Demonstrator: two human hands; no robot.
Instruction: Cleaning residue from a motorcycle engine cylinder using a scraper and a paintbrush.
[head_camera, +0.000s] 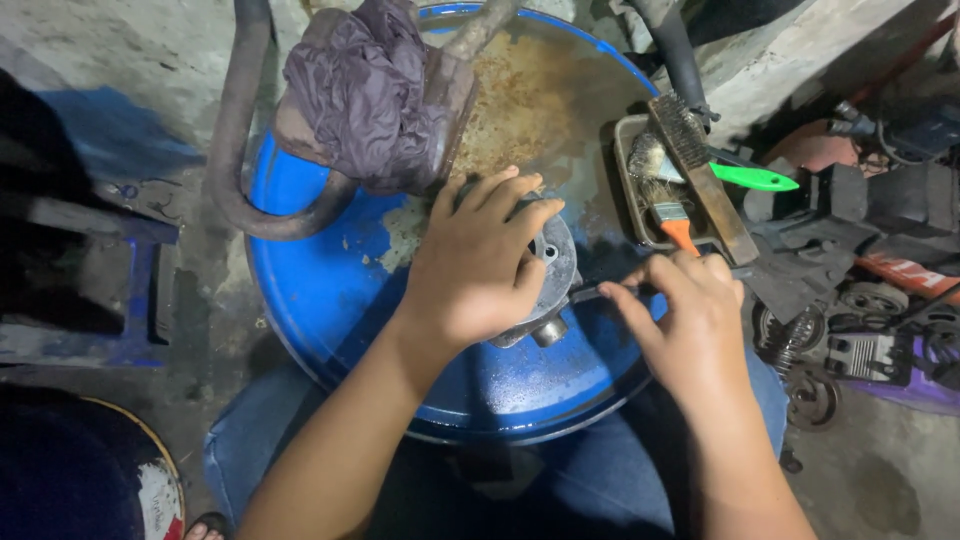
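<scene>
- Hands: we note our left hand (480, 262) laid over a grey metal engine part (548, 290), fingers (497, 186) curled down on it.
- Our right hand (690, 315) pinches a thin metal tool (592, 293), its tip touching the part.
- The part sits mid-top on a blue drum (320, 290).
- Alongside: a tray (628, 150) of brushes and a dark rag (365, 90).

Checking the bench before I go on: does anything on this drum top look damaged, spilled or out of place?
Yes. The blue drum lid is rusted and its paint flaked across the middle, beside the left hand. The brushes stick out over the edge of their small tray. A crumpled rag is draped over a bent pipe.
</scene>
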